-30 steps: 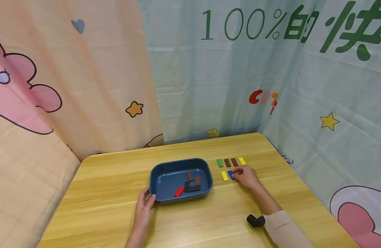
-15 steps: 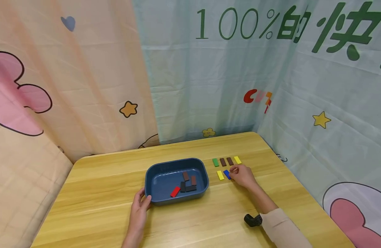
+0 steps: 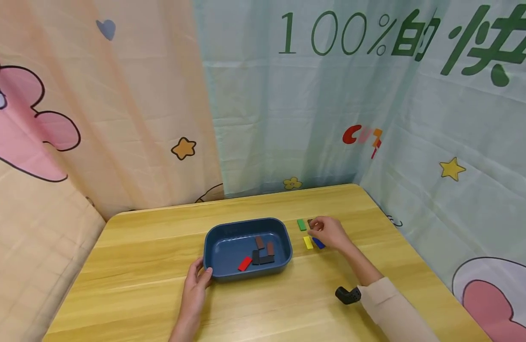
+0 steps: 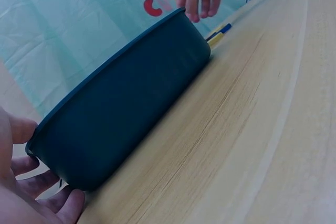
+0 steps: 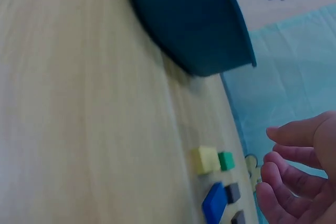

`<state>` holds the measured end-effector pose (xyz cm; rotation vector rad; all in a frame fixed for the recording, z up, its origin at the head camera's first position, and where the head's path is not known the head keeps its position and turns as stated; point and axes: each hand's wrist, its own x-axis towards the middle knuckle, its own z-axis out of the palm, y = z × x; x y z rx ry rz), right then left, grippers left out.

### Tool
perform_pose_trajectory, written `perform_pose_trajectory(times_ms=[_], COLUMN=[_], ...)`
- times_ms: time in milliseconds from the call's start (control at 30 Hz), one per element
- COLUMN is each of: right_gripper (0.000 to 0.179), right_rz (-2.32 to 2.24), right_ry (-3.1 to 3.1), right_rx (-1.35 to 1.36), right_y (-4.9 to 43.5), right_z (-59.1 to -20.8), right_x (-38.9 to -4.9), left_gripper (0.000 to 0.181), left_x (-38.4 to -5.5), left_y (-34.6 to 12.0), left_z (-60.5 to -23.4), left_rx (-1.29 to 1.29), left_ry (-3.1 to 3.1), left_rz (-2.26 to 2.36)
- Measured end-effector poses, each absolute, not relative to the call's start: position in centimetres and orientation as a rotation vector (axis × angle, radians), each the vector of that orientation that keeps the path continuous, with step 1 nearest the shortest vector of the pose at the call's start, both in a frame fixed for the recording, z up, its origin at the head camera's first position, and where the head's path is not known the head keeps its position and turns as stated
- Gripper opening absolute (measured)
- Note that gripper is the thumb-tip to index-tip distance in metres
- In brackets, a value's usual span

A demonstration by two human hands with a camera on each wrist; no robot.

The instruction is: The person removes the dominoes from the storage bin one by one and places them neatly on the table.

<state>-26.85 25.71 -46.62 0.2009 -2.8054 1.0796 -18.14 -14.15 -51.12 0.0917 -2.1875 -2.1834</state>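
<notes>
My left hand (image 3: 194, 287) grips the near left corner of a blue plastic tray (image 3: 228, 277), thumb at the rim and fingers against its side. Over the small blocks right of the tray hovers my right hand (image 3: 331, 232). In the right wrist view its thumb and loosely bent fingers stand apart with nothing between them. Below it lie a blue block (image 5: 214, 203), a yellow block (image 5: 206, 160), a green block (image 5: 226, 161) and dark brown blocks (image 5: 232, 193). The blue block lies slanted on the table. The hand hides the far yellow block in the head view.
Inside the tray lie a red block (image 3: 245, 263), two brown blocks (image 3: 260, 242) and two black blocks (image 3: 266, 259). A black device (image 3: 347, 295) sits at the right wrist. Printed curtains (image 3: 263, 118) hang behind the wooden table (image 3: 151, 247).
My right hand has left the blue block and moved up and slightly left, over the back row of blocks. My left hand keeps its grip on the tray.
</notes>
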Motion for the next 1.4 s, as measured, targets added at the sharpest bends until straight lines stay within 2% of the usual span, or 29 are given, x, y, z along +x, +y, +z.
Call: perform_pose_trajectory(times_ms=[233, 500, 1000, 1400], right_gripper=[0.025, 0.022, 0.024, 0.029], right_rz=[1.120, 1.160, 1.004, 0.751], right_ry=[-2.794, -2.828, -2.863, -2.931], right_rx=[0.359, 0.388, 0.747, 1.358], right_y=[23.2, 20.5, 16.2, 13.5], right_z=[-45.3, -44.6, -42.5, -40.3], right_x=[-27.8, -28.4, -30.5, -32.2], left_gripper=[0.051, 0.051, 0.051, 0.050], left_x=[-18.2, -18.3, -18.4, -18.0], left_y=[-13.8, -13.0, -13.8, -14.2], left_z=[-50.8, -51.2, -51.0, -50.9], left_rx=[0.105, 0.086, 0.122, 0.124], left_ry=[-2.186, -2.182, -2.216, -2.191], left_rz=[-2.194, -2.206, -2.167, -2.168])
